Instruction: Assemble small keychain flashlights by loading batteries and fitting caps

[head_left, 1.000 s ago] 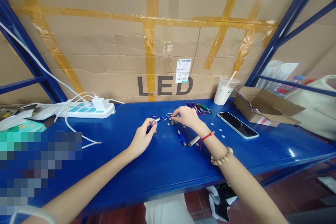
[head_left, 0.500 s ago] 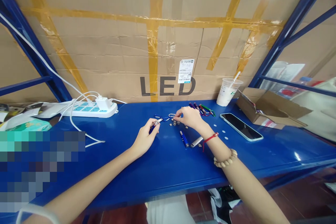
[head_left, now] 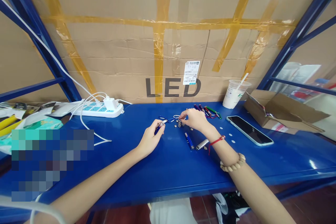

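Note:
My left hand (head_left: 151, 139) is closed around a small blue flashlight (head_left: 157, 130), a short tube with a silvery end pointing up and right. Just beyond it lie blue and silver carabiner clips (head_left: 172, 119). My right hand (head_left: 195, 119) reaches over a little pile of button cells (head_left: 180, 124), its thumb and fingers pinched together beside them. Whatever is between those fingertips is too small to make out. Nearer to me on the table are a blue tube (head_left: 189, 141) and a silver tube (head_left: 202, 144), side by side.
Behind my right hand lie several coloured tubes with clips (head_left: 210, 111). To the right are small white discs (head_left: 230, 134), a phone (head_left: 249, 130), a drink cup (head_left: 234, 95) and an open carton (head_left: 273, 112). A white power strip (head_left: 117, 111) with trailing cables stands at the left.
The whole view has shifted slightly, so everything sits a little further right. Both hands keep nearly the same pose, the left on the flashlight, the right at the button cells.

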`<action>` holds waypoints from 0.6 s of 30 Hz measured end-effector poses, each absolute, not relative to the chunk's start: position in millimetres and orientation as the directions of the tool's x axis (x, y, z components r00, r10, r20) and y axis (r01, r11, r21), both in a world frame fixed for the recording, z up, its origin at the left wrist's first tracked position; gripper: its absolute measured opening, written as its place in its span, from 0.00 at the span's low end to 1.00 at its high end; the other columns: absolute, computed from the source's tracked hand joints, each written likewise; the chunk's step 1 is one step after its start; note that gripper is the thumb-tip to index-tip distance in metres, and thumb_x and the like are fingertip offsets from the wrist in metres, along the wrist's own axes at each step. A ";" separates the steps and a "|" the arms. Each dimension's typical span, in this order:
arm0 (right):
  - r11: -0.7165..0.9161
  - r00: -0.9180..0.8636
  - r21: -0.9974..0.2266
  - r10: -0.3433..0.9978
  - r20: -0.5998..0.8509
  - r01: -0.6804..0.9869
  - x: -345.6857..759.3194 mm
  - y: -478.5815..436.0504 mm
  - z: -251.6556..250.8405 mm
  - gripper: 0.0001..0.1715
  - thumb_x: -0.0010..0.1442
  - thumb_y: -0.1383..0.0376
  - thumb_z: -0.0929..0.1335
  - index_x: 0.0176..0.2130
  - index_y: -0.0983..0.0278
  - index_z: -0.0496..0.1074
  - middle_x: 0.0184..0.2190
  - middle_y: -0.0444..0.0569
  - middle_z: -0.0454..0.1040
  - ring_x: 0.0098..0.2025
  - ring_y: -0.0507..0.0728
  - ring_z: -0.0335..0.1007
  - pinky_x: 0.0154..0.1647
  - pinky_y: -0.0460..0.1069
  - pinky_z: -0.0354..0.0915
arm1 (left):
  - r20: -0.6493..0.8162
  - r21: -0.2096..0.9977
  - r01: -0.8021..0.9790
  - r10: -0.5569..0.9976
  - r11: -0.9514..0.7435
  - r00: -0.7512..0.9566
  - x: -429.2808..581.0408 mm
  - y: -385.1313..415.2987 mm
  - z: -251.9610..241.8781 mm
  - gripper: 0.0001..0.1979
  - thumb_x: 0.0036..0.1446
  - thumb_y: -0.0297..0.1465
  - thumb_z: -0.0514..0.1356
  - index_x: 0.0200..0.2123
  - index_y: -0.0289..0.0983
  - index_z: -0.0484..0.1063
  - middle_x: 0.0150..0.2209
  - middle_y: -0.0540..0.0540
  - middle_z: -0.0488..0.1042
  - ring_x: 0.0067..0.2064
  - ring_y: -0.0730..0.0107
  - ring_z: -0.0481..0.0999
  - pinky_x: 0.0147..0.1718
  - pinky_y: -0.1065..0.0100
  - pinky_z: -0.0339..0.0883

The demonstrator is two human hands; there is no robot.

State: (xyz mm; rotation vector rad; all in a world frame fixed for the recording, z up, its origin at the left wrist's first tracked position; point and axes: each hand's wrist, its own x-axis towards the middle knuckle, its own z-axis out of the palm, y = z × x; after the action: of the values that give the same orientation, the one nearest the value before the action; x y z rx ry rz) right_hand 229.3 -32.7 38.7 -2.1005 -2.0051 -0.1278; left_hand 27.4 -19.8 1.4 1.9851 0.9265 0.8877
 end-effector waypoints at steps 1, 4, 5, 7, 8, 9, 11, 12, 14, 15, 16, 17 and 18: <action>-0.032 0.056 -0.108 0.973 0.222 0.994 229.2 -32.8 39.0 0.11 0.52 0.66 0.65 0.33 0.55 0.76 0.36 0.40 0.78 0.41 0.55 0.72 0.29 0.45 0.60 | 0.267 0.842 0.298 0.827 -0.450 0.496 27.4 -19.9 1.5 0.09 0.57 0.38 0.48 0.34 0.40 0.61 0.27 0.53 0.66 0.30 0.73 0.66 0.31 0.73 0.58; -0.028 0.051 -0.109 0.974 0.221 0.994 228.5 -32.9 39.3 0.12 0.51 0.67 0.65 0.33 0.55 0.76 0.36 0.40 0.77 0.41 0.55 0.72 0.29 0.45 0.61 | 0.268 0.840 0.301 0.827 -0.452 0.493 27.4 -20.3 1.5 0.08 0.58 0.37 0.48 0.34 0.40 0.61 0.27 0.53 0.66 0.30 0.73 0.66 0.31 0.73 0.58; -0.026 0.050 -0.110 0.974 0.220 0.994 228.4 -32.8 39.1 0.13 0.51 0.67 0.65 0.33 0.54 0.76 0.36 0.40 0.77 0.41 0.55 0.72 0.29 0.45 0.61 | 0.268 0.838 0.305 0.828 -0.452 0.492 27.5 -20.3 1.4 0.08 0.58 0.37 0.48 0.34 0.40 0.61 0.27 0.53 0.67 0.29 0.73 0.66 0.31 0.72 0.58; -0.022 0.046 -0.110 0.974 0.221 0.994 228.6 -32.3 38.0 0.13 0.51 0.68 0.65 0.33 0.55 0.77 0.36 0.40 0.77 0.40 0.55 0.72 0.29 0.44 0.61 | 0.269 0.834 0.311 0.828 -0.456 0.491 27.8 -20.3 1.0 0.08 0.58 0.37 0.48 0.34 0.40 0.61 0.27 0.53 0.67 0.29 0.73 0.66 0.31 0.72 0.58; -0.019 0.043 -0.108 0.974 0.224 0.994 229.1 -31.8 37.3 0.13 0.51 0.68 0.65 0.33 0.55 0.77 0.36 0.40 0.77 0.40 0.55 0.72 0.29 0.44 0.61 | 0.271 0.832 0.312 0.827 -0.458 0.492 27.9 -20.2 0.8 0.08 0.58 0.37 0.48 0.34 0.40 0.62 0.27 0.53 0.67 0.29 0.73 0.66 0.31 0.72 0.58; -0.015 0.039 -0.106 0.973 0.228 0.994 229.7 -31.2 36.4 0.13 0.50 0.68 0.65 0.33 0.55 0.77 0.36 0.40 0.77 0.40 0.55 0.72 0.29 0.44 0.61 | 0.272 0.831 0.312 0.826 -0.460 0.494 27.9 -20.0 0.5 0.09 0.58 0.37 0.48 0.34 0.40 0.62 0.27 0.53 0.67 0.29 0.73 0.66 0.32 0.72 0.58; -0.009 0.032 -0.101 0.972 0.231 0.995 231.4 -29.7 34.9 0.13 0.50 0.68 0.65 0.33 0.54 0.77 0.36 0.40 0.77 0.40 0.55 0.72 0.29 0.44 0.61 | 0.272 0.829 0.313 0.824 -0.463 0.497 27.8 -19.7 -0.1 0.09 0.59 0.37 0.47 0.35 0.39 0.62 0.27 0.53 0.67 0.30 0.73 0.66 0.33 0.72 0.58; -0.006 0.029 -0.098 0.973 0.231 0.995 232.3 -28.9 34.4 0.13 0.50 0.68 0.65 0.33 0.54 0.77 0.37 0.39 0.77 0.40 0.55 0.72 0.29 0.44 0.61 | 0.272 0.828 0.314 0.823 -0.464 0.498 27.6 -19.5 -0.3 0.09 0.59 0.37 0.47 0.35 0.39 0.62 0.27 0.53 0.67 0.30 0.73 0.67 0.33 0.72 0.58; -0.005 0.027 -0.094 0.973 0.229 0.996 233.9 -28.0 34.1 0.13 0.50 0.68 0.65 0.33 0.54 0.77 0.37 0.39 0.77 0.40 0.55 0.71 0.30 0.44 0.61 | 0.272 0.828 0.314 0.822 -0.465 0.501 27.2 -19.2 -0.7 0.09 0.59 0.37 0.47 0.35 0.40 0.62 0.27 0.53 0.67 0.30 0.73 0.66 0.34 0.72 0.58; -0.007 0.028 -0.093 0.973 0.229 0.996 234.6 -27.9 34.5 0.13 0.50 0.68 0.65 0.33 0.54 0.77 0.37 0.39 0.77 0.40 0.55 0.71 0.30 0.44 0.61 | 0.272 0.827 0.314 0.822 -0.466 0.501 27.0 -19.2 -0.8 0.09 0.59 0.37 0.47 0.35 0.40 0.62 0.27 0.53 0.67 0.30 0.74 0.66 0.33 0.72 0.58; -0.011 0.032 -0.093 0.973 0.227 0.996 235.1 -28.1 35.1 0.13 0.50 0.67 0.65 0.33 0.54 0.77 0.37 0.39 0.77 0.40 0.55 0.71 0.31 0.44 0.61 | 0.272 0.827 0.314 0.820 -0.467 0.503 26.9 -19.1 -0.8 0.09 0.59 0.37 0.47 0.35 0.40 0.62 0.27 0.53 0.66 0.30 0.74 0.66 0.33 0.72 0.58; -0.016 0.037 -0.094 0.974 0.223 0.995 235.5 -28.6 36.0 0.12 0.50 0.66 0.65 0.33 0.54 0.77 0.37 0.40 0.77 0.40 0.55 0.72 0.31 0.45 0.61 | 0.273 0.826 0.313 0.819 -0.468 0.505 26.7 -19.0 -0.8 0.09 0.59 0.37 0.47 0.35 0.40 0.62 0.27 0.54 0.66 0.30 0.74 0.66 0.33 0.72 0.58; -0.021 0.041 -0.095 0.976 0.215 0.995 235.9 -29.2 37.1 0.11 0.50 0.65 0.66 0.33 0.54 0.77 0.36 0.40 0.77 0.40 0.55 0.72 0.31 0.45 0.62 | 0.274 0.825 0.313 0.818 -0.470 0.506 26.6 -19.0 -0.8 0.09 0.59 0.37 0.47 0.35 0.40 0.62 0.27 0.54 0.66 0.30 0.74 0.66 0.33 0.72 0.58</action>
State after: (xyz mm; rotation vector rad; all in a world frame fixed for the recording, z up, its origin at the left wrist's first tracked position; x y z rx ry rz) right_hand 235.9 -29.2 37.1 -2.0963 -2.0311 -0.1301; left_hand 26.6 -19.0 -0.8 2.0176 0.9242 0.8801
